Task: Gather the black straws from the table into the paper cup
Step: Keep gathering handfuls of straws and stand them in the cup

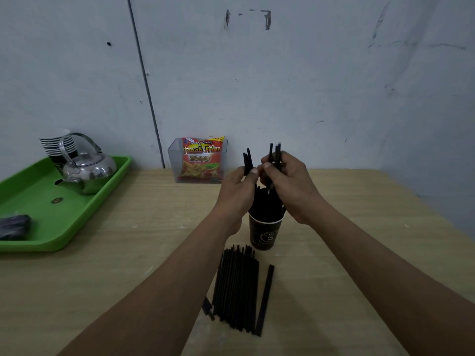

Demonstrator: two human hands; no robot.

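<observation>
On the near side, plenty left to gather

Nearest on the bench [128,278], a pile of black straws [237,286] lies loose with its ends roughly aligned, likely kept within easy reach for the next handfuls. Just beyond stands the paper cup [264,232], already bristling with more of them. Above it the left hand [237,191] pinches a few tops while the right hand [290,186] grips others, probably to settle them upright. Far left, a green tray [77,227] carries a kettle [87,173]

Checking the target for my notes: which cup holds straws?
The lone cup on the table, straws standing in it. The other cups sit stacked on the green tray behind the kettle.
</observation>
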